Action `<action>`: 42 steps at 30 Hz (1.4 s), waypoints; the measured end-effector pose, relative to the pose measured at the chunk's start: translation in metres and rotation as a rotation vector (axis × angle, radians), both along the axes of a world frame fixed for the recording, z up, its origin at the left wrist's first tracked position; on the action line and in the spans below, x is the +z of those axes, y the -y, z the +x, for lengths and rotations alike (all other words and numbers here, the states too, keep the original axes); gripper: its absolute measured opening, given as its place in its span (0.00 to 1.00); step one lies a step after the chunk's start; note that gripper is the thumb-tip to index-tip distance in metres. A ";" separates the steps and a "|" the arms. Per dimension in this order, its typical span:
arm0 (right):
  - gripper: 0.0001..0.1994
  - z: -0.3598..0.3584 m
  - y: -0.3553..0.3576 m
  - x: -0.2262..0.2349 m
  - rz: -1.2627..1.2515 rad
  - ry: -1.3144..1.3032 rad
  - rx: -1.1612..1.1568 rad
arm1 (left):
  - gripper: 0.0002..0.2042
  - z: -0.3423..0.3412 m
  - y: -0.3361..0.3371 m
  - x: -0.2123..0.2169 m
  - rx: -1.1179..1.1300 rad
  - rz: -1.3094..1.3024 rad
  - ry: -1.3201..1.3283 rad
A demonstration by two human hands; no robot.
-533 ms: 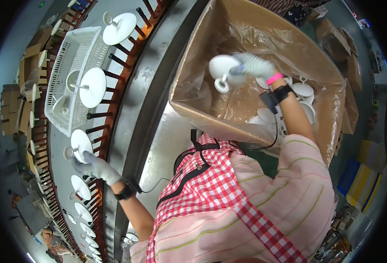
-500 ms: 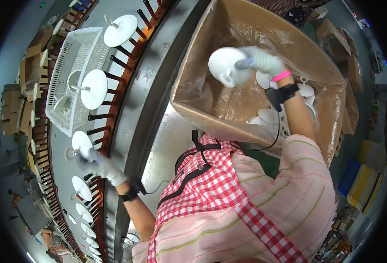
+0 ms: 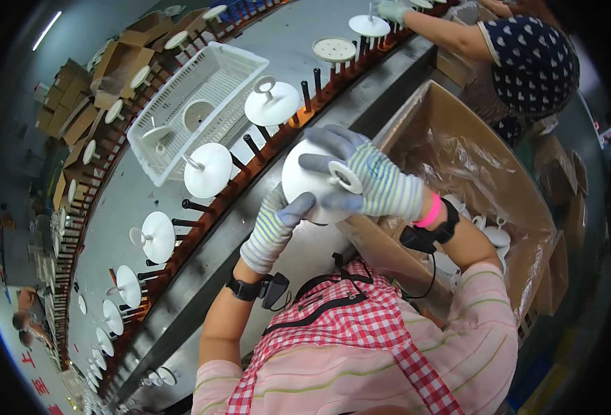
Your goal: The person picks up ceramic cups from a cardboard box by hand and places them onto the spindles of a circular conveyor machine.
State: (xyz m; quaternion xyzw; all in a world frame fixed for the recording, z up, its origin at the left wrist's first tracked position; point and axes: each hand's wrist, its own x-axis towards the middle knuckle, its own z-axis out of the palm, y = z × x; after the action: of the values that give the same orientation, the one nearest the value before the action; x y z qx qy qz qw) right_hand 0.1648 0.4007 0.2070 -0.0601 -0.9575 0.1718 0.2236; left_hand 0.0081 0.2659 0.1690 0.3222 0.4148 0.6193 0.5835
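So we've got both gloved hands on one white ceramic piece point(image 3: 310, 181), a round dome-ish thing with a small ring-shaped foot, held up in the air over the edge of the metal conveyor table point(image 3: 361, 104), just beside the near corner of the big cardboard box point(image 3: 416, 117). Our right hand point(image 3: 369, 181) is wrapped over the top and side of it, fingers spread and gripping, the ring foot sitting right at the fingers. Our left hand point(image 3: 274, 225) comes up from below, with its fingertips pressed against the lower left of the piece, so it's grasping too, more of a supporting pinch than a full clench. The box is lined with clear plastic, and more white pieces point(image 3: 489, 235) lie down in it, behind our right wrist. Along the curved belt there's a row of dark pegs point(image 3: 253, 147) with white pieces stuck on them, such as one just beyond our hands point(image 3: 271, 104) and another further left point(image 3: 208, 169). A white plastic basket point(image 3: 181, 90) sits on the table past the pegs. Up top, another person's gloved hand point(image 3: 393, 10) is at the same line.
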 end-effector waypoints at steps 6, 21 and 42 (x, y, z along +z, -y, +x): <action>0.20 -0.092 -0.040 0.003 -0.578 -0.339 0.030 | 0.29 -0.034 0.029 -0.005 0.114 0.078 -0.076; 0.25 -0.229 -0.171 -0.078 -0.199 0.122 -0.587 | 0.20 -0.131 0.007 -0.061 0.212 -0.028 -0.672; 0.18 -0.338 -0.119 -0.116 -0.148 0.253 -0.270 | 0.31 -0.233 -0.101 -0.015 0.404 -0.573 -1.029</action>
State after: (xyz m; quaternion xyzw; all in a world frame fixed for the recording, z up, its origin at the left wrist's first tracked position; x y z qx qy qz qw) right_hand -0.1730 0.5193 0.0912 -0.2253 -0.9460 0.2013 0.1174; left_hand -0.2251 0.3667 0.1539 0.3249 0.8454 0.3471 0.2435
